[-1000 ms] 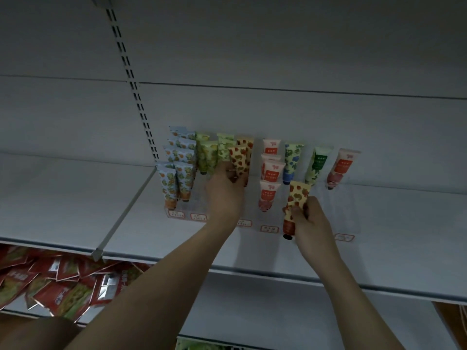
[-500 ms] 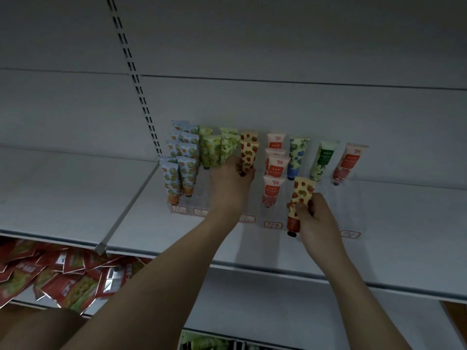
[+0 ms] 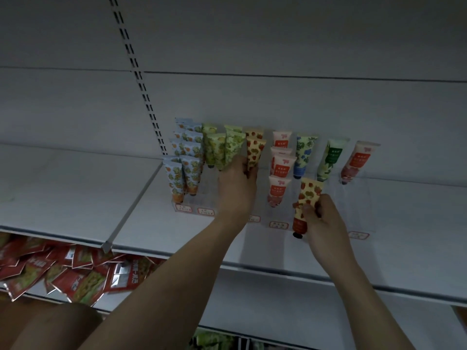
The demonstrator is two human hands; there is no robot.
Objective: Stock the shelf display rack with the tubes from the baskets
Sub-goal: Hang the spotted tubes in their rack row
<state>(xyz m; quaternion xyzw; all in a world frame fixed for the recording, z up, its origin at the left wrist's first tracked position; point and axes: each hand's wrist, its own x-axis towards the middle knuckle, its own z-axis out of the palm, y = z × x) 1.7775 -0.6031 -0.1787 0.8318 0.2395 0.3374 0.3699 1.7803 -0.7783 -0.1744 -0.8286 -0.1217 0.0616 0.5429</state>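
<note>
Tubes by pattern on the clear display rack (image 3: 364,198), two hands at work.

Blue tubes with orange fruit (image 3: 185,157): about seven show, the back ones partly hidden. Yellow-green tubes (image 3: 214,150): four. Yellow strawberry tubes in the rack (image 3: 255,152): two; a third strawberry tube (image 3: 307,200) is in the right hand (image 3: 322,218). Pink tubes with red labels (image 3: 279,168): four, plus one (image 3: 357,160) at the far right. One blue-flowered tube (image 3: 304,152), one green-labelled tube (image 3: 332,157). Red packets (image 3: 75,271) below: too heaped to count.

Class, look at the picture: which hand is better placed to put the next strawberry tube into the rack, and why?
Right. The right hand already grips a loose strawberry tube just before the rack; the left hand is busy at a racked tube.
</note>
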